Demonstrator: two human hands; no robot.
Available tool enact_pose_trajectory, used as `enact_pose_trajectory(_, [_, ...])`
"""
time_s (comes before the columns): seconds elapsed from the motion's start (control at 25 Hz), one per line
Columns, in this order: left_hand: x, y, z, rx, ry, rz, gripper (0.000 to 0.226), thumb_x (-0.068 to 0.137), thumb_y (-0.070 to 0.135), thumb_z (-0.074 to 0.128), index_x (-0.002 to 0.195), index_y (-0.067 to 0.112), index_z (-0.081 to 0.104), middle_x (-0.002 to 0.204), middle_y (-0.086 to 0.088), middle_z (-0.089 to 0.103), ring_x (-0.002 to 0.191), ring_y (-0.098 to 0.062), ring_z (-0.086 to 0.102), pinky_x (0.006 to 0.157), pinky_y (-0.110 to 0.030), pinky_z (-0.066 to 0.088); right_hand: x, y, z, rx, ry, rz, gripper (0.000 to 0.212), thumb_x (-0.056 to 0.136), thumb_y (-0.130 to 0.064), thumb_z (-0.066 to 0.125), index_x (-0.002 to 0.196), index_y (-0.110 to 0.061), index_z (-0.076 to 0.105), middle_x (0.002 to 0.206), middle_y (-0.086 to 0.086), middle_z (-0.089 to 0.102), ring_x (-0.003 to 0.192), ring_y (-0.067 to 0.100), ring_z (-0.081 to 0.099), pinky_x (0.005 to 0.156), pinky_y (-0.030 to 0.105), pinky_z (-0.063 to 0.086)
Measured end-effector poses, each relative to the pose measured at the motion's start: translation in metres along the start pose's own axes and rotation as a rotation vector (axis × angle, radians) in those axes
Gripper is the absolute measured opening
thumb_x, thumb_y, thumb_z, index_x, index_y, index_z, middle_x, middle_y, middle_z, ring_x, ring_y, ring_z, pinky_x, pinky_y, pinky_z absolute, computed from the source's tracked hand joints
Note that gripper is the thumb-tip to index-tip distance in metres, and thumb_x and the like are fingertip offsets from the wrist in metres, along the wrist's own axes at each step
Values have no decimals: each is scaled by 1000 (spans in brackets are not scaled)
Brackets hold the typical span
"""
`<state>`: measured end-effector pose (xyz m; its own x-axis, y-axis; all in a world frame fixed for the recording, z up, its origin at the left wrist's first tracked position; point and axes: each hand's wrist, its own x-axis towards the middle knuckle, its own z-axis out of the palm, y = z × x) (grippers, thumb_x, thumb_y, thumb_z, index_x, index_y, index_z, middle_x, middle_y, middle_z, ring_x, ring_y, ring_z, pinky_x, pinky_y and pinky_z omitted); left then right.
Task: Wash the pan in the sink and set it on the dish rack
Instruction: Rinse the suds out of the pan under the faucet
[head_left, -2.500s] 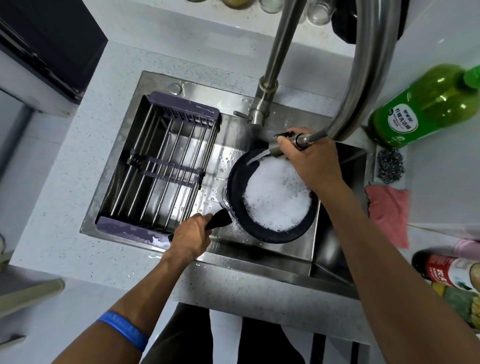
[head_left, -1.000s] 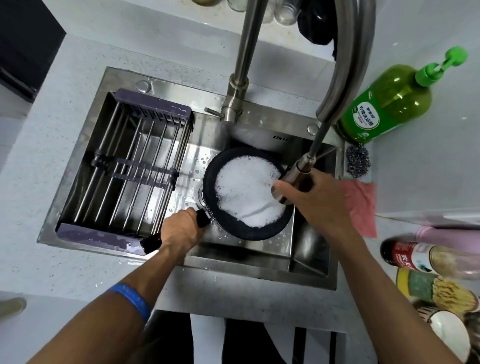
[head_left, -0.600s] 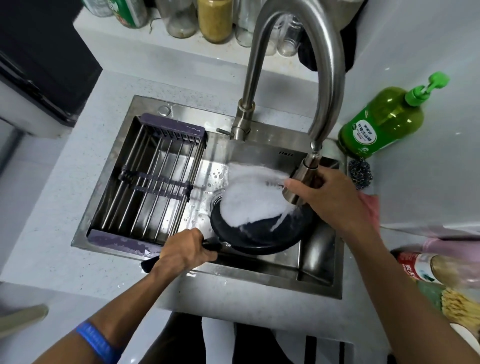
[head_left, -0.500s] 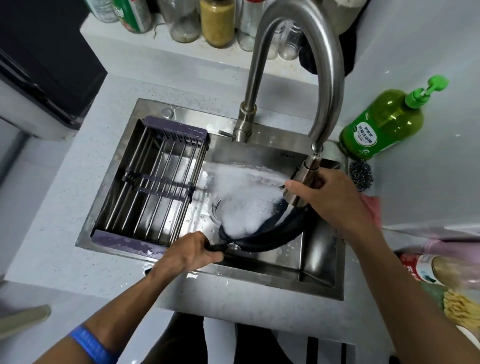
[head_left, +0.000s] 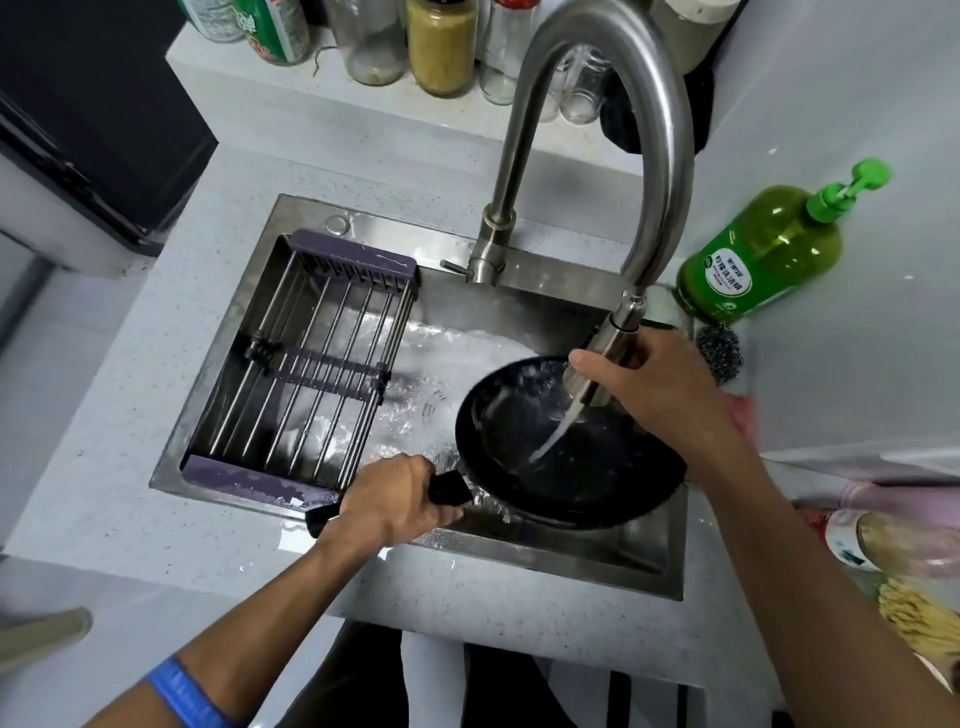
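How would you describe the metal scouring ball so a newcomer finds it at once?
Start at the steel sink and go to its far right corner, beside the right hand. The scouring ball lies there on the counter just below the green soap bottle. It is the only dark, wiry tangle; the cloth beside it is pink.

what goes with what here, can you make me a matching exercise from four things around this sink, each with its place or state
Things:
1. pan
2. dish rack
3. dish soap bottle
4. steel scrubber

Places or states:
A. lies across the left half of the sink, holding nothing
B. stands on the counter, green, with a pump top
C. held by its handle in the left hand, water running into it
D. sits at the sink's right rim, just below the green bottle

Pairs: 1-C, 2-A, 3-B, 4-D
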<state>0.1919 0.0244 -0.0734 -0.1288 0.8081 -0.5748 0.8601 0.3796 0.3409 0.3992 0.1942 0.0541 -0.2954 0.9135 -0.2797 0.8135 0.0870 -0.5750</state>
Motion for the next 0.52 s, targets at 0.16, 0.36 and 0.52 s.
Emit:
enact_pose_trajectory(0.16, [14, -4, 15, 273, 140, -43, 37, 82, 51, 67, 100, 19, 62, 92, -1, 69, 83, -21, 67, 69, -29, 48, -5, 1, 7, 59, 31, 11, 36, 86, -57, 69, 83, -22, 67, 77, -6, 68, 74, 10, 63, 65, 26, 45])
enact_pose_trajectory(0.36, [38, -23, 40, 230, 127, -152, 34, 87, 47, 62, 104, 17, 62, 93, -1, 69, 84, -20, 68, 71, -29, 49, 14, 7, 25, 99, 96, -33, 36, 83, -57, 72, 76, -21, 67, 73, -6, 69, 71, 7, 65, 75, 32, 53])
enact_pose_trajectory(0.52, [43, -34, 56, 155, 149, -186, 37, 89, 51, 58, 104, 17, 59, 96, -4, 69, 87, -23, 68, 72, -32, 50, 43, 1, 25, 139, 122, -147, 15, 80, -47, 76, 69, -39, 72, 71, -19, 71, 72, -2, 66, 75, 30, 56])
